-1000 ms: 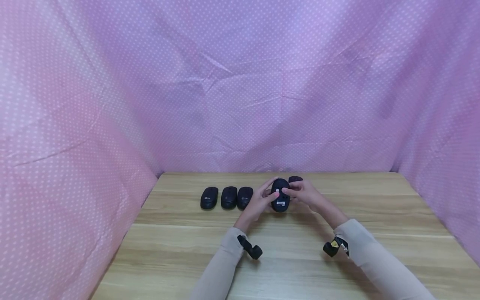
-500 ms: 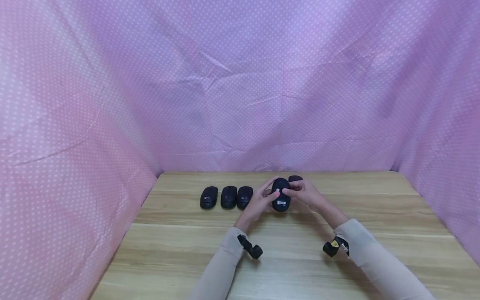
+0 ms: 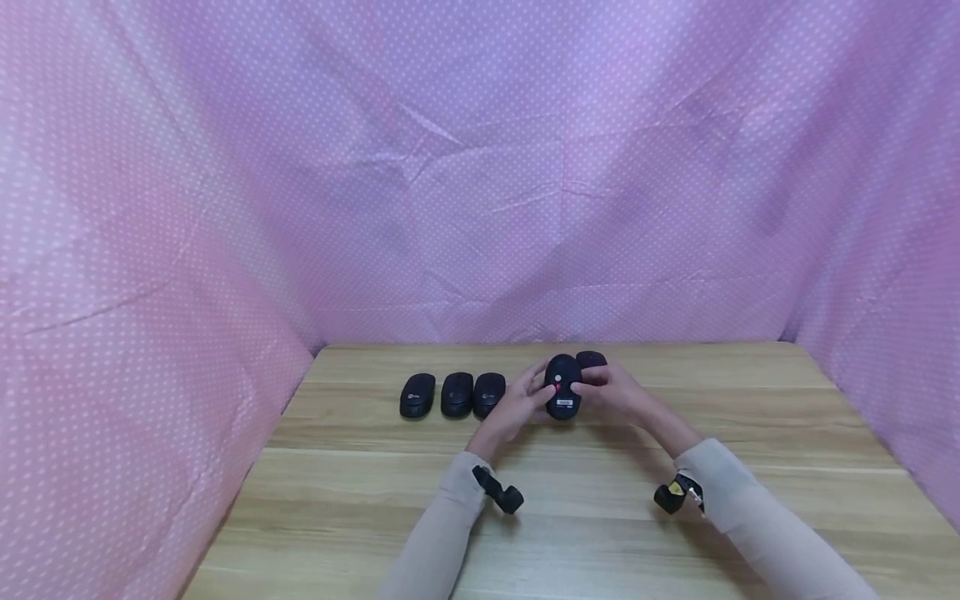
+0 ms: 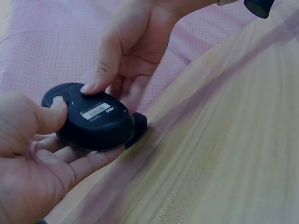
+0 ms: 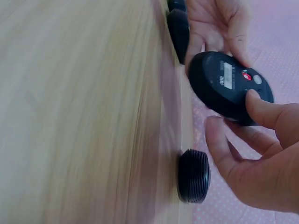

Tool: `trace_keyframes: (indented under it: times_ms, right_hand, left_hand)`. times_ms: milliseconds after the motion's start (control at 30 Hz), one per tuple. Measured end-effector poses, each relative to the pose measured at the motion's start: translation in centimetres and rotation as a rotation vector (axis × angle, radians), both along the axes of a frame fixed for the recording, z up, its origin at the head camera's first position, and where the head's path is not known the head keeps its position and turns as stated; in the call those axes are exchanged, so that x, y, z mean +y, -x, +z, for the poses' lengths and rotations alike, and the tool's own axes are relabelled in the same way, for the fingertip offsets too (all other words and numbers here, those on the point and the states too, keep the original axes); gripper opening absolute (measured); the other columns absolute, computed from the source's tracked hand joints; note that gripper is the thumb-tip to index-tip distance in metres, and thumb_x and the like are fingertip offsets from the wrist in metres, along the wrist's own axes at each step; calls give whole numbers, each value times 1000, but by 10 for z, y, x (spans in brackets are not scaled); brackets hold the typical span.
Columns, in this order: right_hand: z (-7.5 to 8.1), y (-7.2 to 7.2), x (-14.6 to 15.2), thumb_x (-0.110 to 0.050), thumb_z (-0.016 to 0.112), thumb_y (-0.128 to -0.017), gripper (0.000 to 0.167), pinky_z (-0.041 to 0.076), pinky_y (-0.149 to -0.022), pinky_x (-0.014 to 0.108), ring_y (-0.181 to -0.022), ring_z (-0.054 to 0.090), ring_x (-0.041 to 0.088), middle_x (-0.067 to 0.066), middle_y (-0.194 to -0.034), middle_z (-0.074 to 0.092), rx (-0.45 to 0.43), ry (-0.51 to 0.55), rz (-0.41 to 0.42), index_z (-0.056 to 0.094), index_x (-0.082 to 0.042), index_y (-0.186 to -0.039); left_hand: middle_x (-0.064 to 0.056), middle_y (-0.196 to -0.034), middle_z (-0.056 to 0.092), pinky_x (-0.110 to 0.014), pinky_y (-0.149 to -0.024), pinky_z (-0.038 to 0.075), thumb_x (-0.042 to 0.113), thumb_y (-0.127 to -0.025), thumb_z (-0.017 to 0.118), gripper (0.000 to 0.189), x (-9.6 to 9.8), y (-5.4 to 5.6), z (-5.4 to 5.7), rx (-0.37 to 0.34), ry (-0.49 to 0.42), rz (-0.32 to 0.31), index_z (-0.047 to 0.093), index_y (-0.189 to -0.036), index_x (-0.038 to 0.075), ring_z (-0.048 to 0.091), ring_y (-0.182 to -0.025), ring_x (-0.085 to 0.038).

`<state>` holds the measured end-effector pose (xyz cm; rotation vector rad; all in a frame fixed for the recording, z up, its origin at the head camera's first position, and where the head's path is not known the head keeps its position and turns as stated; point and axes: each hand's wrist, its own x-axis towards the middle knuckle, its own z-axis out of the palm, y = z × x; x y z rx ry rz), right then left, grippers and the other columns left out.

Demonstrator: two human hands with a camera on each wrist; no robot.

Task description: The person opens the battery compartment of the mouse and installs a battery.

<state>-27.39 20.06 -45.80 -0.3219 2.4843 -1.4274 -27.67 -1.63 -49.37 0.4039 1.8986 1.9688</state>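
A black computer mouse (image 3: 562, 400) is held above the table with its underside turned up, showing a white label, a pale round spot and a small red mark. My left hand (image 3: 517, 402) grips its left side, thumb on the underside and fingers beneath, as the left wrist view shows. From the other side my right hand (image 3: 617, 392) holds it; in the right wrist view the right thumb (image 5: 264, 109) presses on the underside, with fingers below. Another black mouse (image 3: 592, 359) lies behind the right hand, partly covered.
To the left, three black mice stand in a row on the wooden table (image 3: 570, 525): a left one (image 3: 417, 395), a middle one (image 3: 457, 394) and one close to my left hand (image 3: 489, 393). A pink dotted curtain (image 3: 480, 208) hangs around the table.
The right thumb has slid slightly to the right on the underside. A red mark now shows beside the left thumb. The held mouse has risen very slightly.
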Motion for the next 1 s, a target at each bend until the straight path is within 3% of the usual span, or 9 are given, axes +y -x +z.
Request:
trace_keyframes:
  times_ms: [100,233,367,467,600,767,867,1000]
  right_hand:
    - [2,-4,4,-15,63,-102,42,62,-78,42,-88,70,31,28,-112,68,-8,104,18,57,10,-135]
    - [6,-7,9,-6,59,-102,45,62,-85,47,-89,71,32,30,-114,62,-13,237,40,46,14,-140]
    - [10,-9,15,-2,58,-101,46,56,-97,53,-102,69,38,34,-123,52,-31,308,43,42,15,-141]
    - [14,-10,22,-3,65,-97,47,59,-96,44,-112,65,41,35,-127,52,7,277,20,46,11,-138]
    - [18,-10,32,-5,75,-90,52,52,-92,23,-122,58,42,34,-133,55,67,253,13,49,5,-134]
    - [17,-7,47,-1,76,-88,59,53,-95,20,-125,59,26,32,-142,51,68,306,52,45,7,-138]
    - [17,-8,54,1,75,-88,63,52,-98,18,-130,57,28,35,-148,45,58,329,63,41,10,-141]
    - [16,-7,65,0,76,-87,71,50,-102,18,-140,44,45,35,-155,37,56,311,51,39,9,-146]
  left_hand:
    - [-18,-146,57,-39,-105,54,16,-104,59,51,2,2,1,79,66,23,46,-153,10,59,-132,-28]
    - [-16,-129,66,-29,-93,56,16,-100,66,47,7,4,4,229,154,70,57,-146,13,66,-111,-22]
    - [-17,-127,64,-39,-83,58,13,-100,66,47,14,3,11,324,207,92,58,-145,17,67,-98,-32]
    - [-18,-134,61,-50,-85,60,7,-99,65,48,21,2,16,369,223,93,58,-146,18,69,-104,-42]
    - [-17,-145,55,-47,-97,58,5,-98,66,53,29,2,22,376,185,66,55,-148,18,65,-119,-41]
    - [-16,-150,52,-35,-107,53,6,-94,73,60,41,2,27,328,84,9,51,-150,12,60,-131,-32]
    - [-16,-152,52,-38,-112,48,2,-91,75,63,49,5,27,307,46,-11,52,-149,10,57,-134,-28]
    - [-17,-151,53,-41,-114,46,0,-88,77,66,61,8,25,336,82,-10,53,-149,11,57,-135,-28]
